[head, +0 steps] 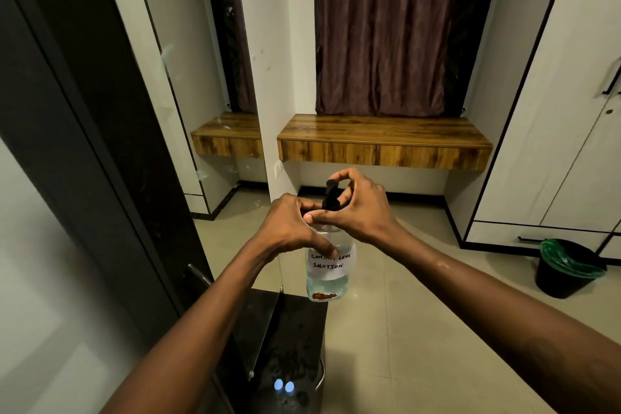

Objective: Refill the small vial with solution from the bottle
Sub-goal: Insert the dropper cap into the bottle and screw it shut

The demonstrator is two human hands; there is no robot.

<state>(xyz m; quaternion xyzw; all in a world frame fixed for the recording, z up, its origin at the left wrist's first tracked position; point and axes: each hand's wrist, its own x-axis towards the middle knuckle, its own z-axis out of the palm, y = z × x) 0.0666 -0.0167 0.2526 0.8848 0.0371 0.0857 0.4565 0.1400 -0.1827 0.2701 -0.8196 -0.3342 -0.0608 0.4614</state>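
Note:
A clear bottle (328,276) with a white handwritten label "contact lens solution" and a little bluish liquid at its bottom is held up in front of me, above the corner of a dark counter (285,329). My left hand (292,228) grips the bottle's shoulder and neck. My right hand (356,205) curls its fingers round the black pump top (331,197). Two small glowing round things (284,386), possibly vial caps, lie on the counter below. I cannot make out the vial itself.
A wooden shelf (383,144) is fixed to the wall ahead under a dark curtain. A mirror (208,94) stands at the left, white wardrobes (554,144) at the right. A black bin with a green liner (568,269) sits on the tiled floor.

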